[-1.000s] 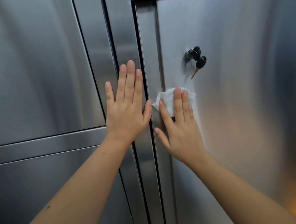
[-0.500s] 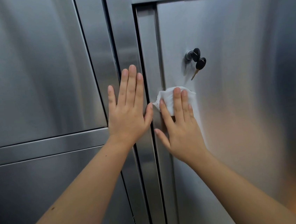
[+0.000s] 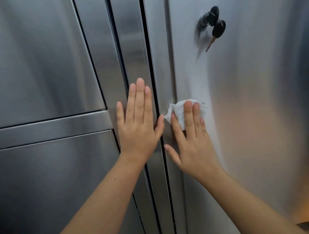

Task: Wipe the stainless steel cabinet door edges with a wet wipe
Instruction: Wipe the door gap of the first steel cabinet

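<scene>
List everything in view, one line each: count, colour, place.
wet wipe: one, white, on the door's left edge, below the lock
cabinet door: one, steel grey, right side
lock: one, silver, upper door
keys: two, black heads, one in the lock, one hanging below
left panels: two, steel grey, upper and lower left
frame post: one, steel grey, centre
left hand: one, flat on the frame post
right hand: one, straight fingers pressing the wipe

A: What's up on the right?
B: A round lock (image 3: 203, 19) with a black-headed key (image 3: 214, 13) in it, and a second key (image 3: 218, 29) dangling just below (blade pointing down-left).
A: And on the left?
B: An upper panel (image 3: 25, 54) and a lower panel (image 3: 42, 185), with a horizontal rail (image 3: 44, 129) between them.
</scene>
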`<state>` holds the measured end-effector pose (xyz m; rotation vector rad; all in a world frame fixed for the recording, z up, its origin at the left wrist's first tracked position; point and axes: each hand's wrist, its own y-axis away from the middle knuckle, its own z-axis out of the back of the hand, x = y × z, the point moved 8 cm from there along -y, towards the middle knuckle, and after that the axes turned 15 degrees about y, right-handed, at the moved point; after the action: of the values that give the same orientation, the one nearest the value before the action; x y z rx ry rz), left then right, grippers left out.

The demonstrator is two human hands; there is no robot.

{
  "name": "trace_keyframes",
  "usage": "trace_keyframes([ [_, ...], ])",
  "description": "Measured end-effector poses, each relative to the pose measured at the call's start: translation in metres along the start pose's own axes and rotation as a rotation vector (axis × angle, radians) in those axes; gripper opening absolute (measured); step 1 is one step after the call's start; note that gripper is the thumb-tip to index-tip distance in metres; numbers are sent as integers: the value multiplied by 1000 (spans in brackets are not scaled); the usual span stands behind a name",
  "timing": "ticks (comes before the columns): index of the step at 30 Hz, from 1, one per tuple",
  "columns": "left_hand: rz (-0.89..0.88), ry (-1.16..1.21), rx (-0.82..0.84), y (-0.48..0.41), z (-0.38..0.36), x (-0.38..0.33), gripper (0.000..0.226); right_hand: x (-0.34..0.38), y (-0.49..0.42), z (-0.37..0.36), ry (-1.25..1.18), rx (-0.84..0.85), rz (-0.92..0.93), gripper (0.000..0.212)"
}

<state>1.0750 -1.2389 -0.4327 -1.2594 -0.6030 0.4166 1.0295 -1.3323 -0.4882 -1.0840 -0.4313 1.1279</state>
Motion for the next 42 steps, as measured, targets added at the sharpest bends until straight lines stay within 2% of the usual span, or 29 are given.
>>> trace_keyframes([
  [9,67,21,-10,41,-14,-5,62,7,29,-17,10,-40,0,68],
  [14,34,-17,33,75,-19,-11,64,10,42,-24,-17,-55,-15,66],
  [23,66,-19,6,95,-22,-13,59,14,56,-29,-96,-76,-68,64],
  [38,104,-18,43,184,-37,-26,63,39,138,-68,-62,-39,7,61],
  [42,143,2,81,211,-42,-31,63,46,169,-84,-96,32,-4,61],
])
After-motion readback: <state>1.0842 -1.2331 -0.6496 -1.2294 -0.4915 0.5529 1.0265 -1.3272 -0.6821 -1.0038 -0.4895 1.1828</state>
